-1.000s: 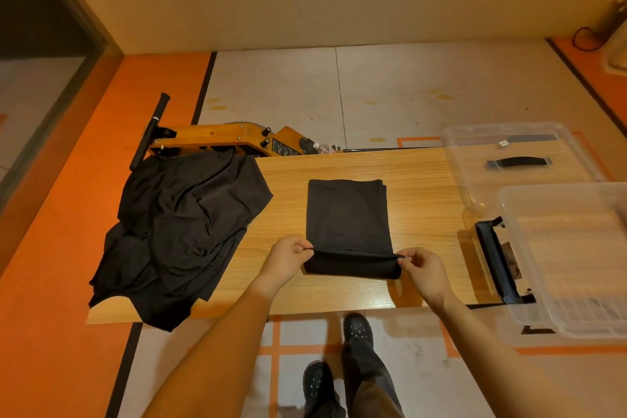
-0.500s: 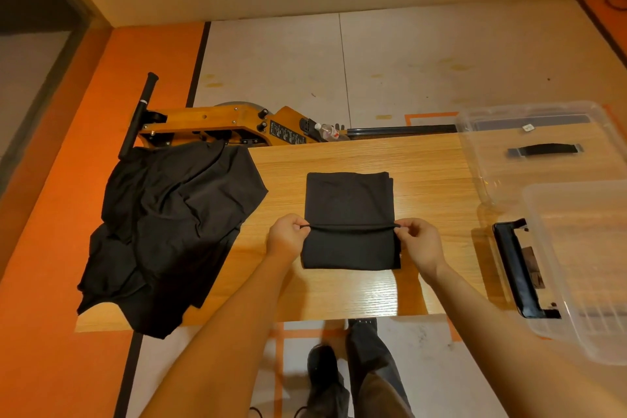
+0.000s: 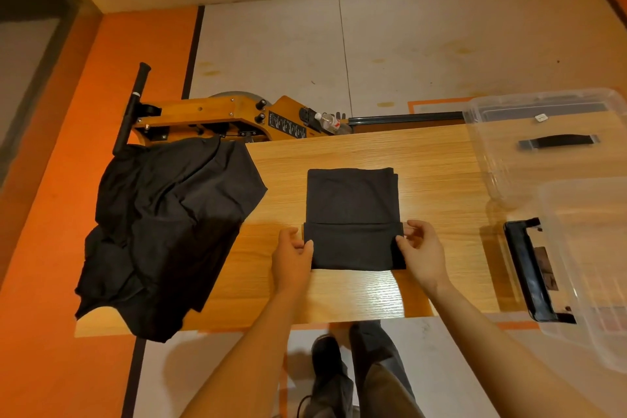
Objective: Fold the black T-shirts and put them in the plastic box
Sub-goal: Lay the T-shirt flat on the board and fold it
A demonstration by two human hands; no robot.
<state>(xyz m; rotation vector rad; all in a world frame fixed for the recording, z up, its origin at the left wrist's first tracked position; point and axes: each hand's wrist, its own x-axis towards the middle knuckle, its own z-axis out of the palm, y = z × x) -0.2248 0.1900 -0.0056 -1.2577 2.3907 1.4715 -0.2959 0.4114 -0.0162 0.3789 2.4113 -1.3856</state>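
A folded black T-shirt [image 3: 353,200] lies flat in the middle of the wooden table [image 3: 441,187], its near third turned up over itself. My left hand [image 3: 291,256] rests at the left side of that turned-up flap, thumb on the cloth edge and fingers loosely curled beside it. At the flap's right side, my right hand [image 3: 422,248] sits the same way. A heap of unfolded black T-shirts [image 3: 163,231] covers the table's left end and hangs over its edge. The clear plastic box [image 3: 583,265] stands open at the right.
The box's clear lid [image 3: 543,146], with a black handle, lies at the table's back right. A black clasp [image 3: 529,268] sits on the box's near wall. Behind the table stands a wooden rowing machine [image 3: 210,115] with a water bottle [image 3: 327,120]. My shoes show below the table edge.
Both hands carried the shirt's near edge away from me and laid it down as a flap. Their pinch on that edge has loosened and the hands now sit at the flap's sides.
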